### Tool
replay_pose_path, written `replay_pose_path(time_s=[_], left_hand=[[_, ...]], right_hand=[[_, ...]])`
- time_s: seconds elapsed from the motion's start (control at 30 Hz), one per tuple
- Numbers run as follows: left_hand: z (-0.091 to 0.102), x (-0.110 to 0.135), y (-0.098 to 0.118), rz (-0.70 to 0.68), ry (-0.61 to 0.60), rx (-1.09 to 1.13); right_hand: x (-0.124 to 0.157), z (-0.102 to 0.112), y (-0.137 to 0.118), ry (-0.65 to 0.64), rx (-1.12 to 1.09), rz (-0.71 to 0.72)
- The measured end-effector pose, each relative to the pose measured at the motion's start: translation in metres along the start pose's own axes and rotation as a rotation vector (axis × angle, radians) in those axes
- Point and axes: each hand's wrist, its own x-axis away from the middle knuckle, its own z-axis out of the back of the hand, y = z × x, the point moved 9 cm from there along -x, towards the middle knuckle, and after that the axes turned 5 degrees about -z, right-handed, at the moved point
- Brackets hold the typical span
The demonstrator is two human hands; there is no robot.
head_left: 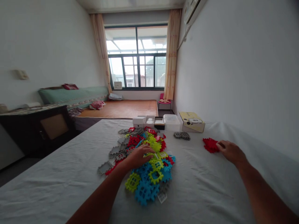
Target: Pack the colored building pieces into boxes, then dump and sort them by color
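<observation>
1. The left hand (137,157) lies palm down on the heap of toy tiles (144,161) in the middle of the table (58,186), fingers spread loosely over yellow-green and red pieces; I cannot tell whether it grips any of them.
2. The heap mixes blue, yellow-green, red and grey notched square tiles, with the blue and yellow-green ones nearest the person and the grey ones spilling to the left.
3. The right hand (230,151) rests well apart from the heap, on the right side of the table, its fingertips touching the edge of a small red stack (211,145) of the same tiles; the fingers look relaxed and not closed around it.
4. A small grey cluster (182,135) lies between the heap and the red stack, farther back.
5. Along the far edge of the table stand small white boxes (143,120), a clear plastic tub (172,122) and a yellow carton (192,122).
6. Beyond the table are a bed (121,109) and a window (137,56).
</observation>
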Motion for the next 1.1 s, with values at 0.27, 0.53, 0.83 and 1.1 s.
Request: replay_pose_path(time_s=[0.27,0.53,0.83,1.1], left_hand=[[-0.025,0.003,0.043,-0.119,-0.247,-0.002],[-0.02,0.005,0.026,-0.034,-0.2,-0.052],[-0.001,0.0,0.009,0.052,-0.004,-0.14],[-0.023,-0.015,0.05,-0.018,0.053,0.084]], right_hand=[[0.016,-0.044,-0.104,-0.341,-0.198,0.207],[0.023,-0.057,-0.106,-0.441,-0.228,0.179],[0.022,-0.05,-0.125,-0.386,-0.293,0.184],[0.07,-0.011,-0.256,-0.591,-0.723,0.345]])
